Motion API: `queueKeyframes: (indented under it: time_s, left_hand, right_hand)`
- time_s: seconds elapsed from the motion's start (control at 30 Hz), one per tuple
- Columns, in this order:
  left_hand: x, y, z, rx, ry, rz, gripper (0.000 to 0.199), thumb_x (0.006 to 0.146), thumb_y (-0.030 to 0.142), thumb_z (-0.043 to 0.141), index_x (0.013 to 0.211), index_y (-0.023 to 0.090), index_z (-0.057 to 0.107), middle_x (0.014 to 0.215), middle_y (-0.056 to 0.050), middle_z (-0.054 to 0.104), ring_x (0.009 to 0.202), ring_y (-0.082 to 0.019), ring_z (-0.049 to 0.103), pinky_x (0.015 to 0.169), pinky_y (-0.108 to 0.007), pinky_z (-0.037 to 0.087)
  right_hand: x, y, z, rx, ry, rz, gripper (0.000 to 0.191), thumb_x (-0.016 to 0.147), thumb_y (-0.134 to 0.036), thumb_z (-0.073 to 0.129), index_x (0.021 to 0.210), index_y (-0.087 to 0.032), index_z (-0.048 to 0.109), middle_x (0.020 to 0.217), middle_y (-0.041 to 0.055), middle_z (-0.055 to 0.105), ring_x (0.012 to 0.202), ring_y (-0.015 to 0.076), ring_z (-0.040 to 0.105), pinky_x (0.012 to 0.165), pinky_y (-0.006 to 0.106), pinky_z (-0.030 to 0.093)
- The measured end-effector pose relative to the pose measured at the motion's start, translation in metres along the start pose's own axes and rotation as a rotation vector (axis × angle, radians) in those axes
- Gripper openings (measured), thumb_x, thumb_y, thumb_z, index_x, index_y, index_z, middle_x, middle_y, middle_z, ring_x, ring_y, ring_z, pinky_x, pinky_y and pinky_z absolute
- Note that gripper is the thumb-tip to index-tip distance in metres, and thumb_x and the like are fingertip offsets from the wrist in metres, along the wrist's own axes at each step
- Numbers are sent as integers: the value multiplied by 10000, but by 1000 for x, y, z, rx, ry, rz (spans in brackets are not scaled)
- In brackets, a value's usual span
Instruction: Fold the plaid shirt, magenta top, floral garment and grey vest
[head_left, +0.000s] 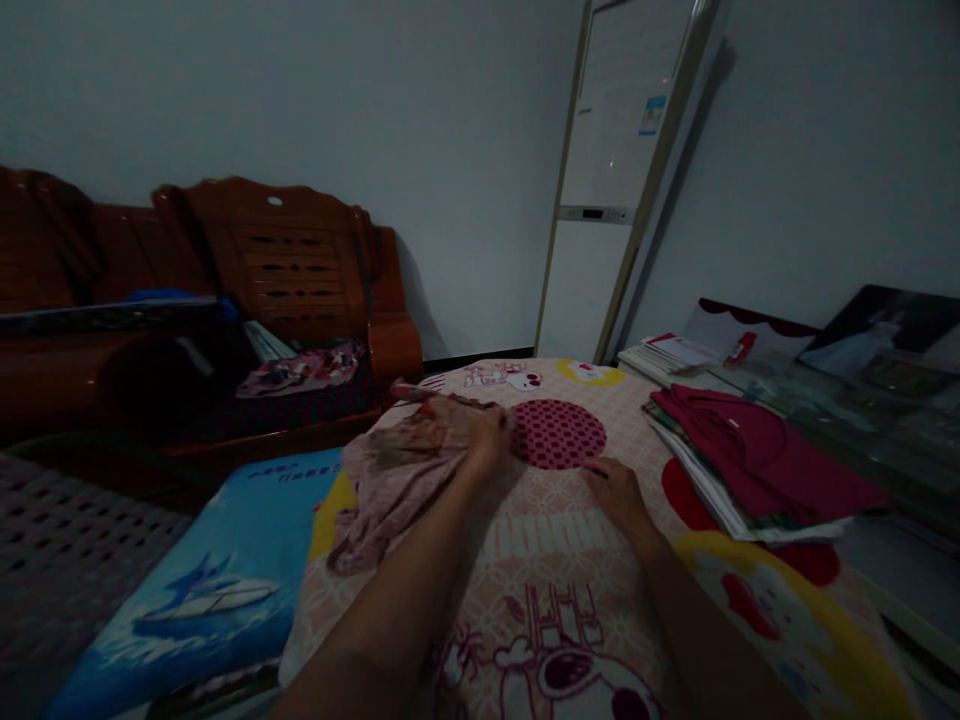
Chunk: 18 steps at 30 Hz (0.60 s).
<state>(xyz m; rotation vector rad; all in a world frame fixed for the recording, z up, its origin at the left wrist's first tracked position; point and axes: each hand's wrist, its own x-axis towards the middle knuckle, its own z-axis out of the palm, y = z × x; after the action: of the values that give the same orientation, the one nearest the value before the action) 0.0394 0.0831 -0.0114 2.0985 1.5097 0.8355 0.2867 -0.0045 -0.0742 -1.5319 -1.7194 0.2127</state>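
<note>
Garment of dusty pink lies loosely bunched on the left part of the patterned cover, its folds spilling toward the cover's left edge. Left hand rests at the garment's right side, a placing that would steady the cloth there; dimness and blur leave me unable to tell whether the fingers grip it. Right hand lies low over the cover's middle, fingers loosely extended and seemingly holding nothing. Toward the cover's right edge, a maroon shirt sits flat atop other folded cloth, an arrangement that probably keeps the pile stable. The surface itself is pale, with cartoon figures and a dotted oval. Left of the cover are a blue package and, farther back, a carved wooden bench bearing crumpled clothes; beyond it stands a tall white appliance against bare walls.
</note>
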Motion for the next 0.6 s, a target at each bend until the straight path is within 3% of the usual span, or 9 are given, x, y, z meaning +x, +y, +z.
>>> queueKeyframes:
  time_s: [0.1, 0.2, 0.4, 0.6]
  left_hand:
    - [-14, 45, 46, -41, -25, 131, 119, 858, 224, 478, 865, 182, 589, 915, -110, 668, 870, -228, 602, 778, -332, 430]
    - [-30, 63, 72, -148, -126, 329, 92, 845, 190, 494, 791, 193, 568, 799, -66, 646, 761, -188, 580, 709, -308, 414]
    - [-35, 56, 67, -224, -154, 409, 94, 826, 176, 527, 738, 165, 557, 704, 1, 579, 656, -129, 506, 627, -253, 349]
    - [-38, 58, 65, -380, -286, 460, 85, 788, 187, 565, 723, 140, 596, 670, 19, 569, 625, -101, 497, 591, -215, 346]
  right_hand:
    - [-1, -5, -1, 80, -26, -5, 293, 866, -380, 515, 932, -202, 738, 986, 76, 738, 947, 244, 664, 877, 369, 501]
    - [-2, -7, -4, 131, -39, 22, 393, 911, -447, 445, 788, -185, 711, 788, 46, 709, 794, 216, 646, 760, 310, 496]
    - [2, -13, -5, 307, -33, 89, 397, 888, -504, 482, 876, -189, 722, 854, 41, 720, 850, 234, 641, 776, 302, 475]
    - [5, -15, -3, 531, -5, 209, 440, 828, -573, 549, 741, -174, 713, 741, 29, 701, 762, 216, 624, 724, 306, 491]
